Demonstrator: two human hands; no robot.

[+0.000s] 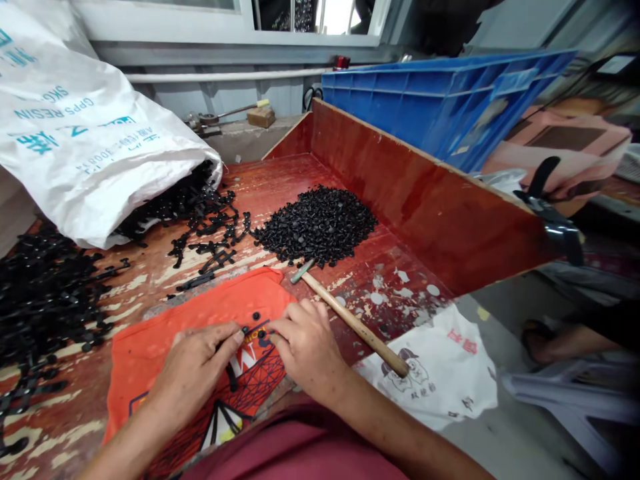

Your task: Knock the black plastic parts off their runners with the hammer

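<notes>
The work goes on at a worn red table [380, 280], its paint scraped to pale patches, with a tall red board [430, 200] as its right-hand wall. An orange cloth [165, 340] is spread on the near edge. On it, the left hand [197, 363] and the right hand [305, 343] lie palm down, their fingertips pinching a small black plastic strip [253, 333] between them; a few loose black bits sit on the cloth just beside it. A wooden-handled hammer [350, 319] lies just right of the right hand, its head near a heap of small black caps [317, 223] in the middle of the table. Tangled black strips [45, 293] cover the left side and spill from a white sack [85, 140] lying on its side. Behind the board stands a blue crate [425, 107]. A grey wall with a window frame [225, 20] closes the back. A white printed bag [440, 370] hangs off the table's near right corner above a grey floor.
</notes>
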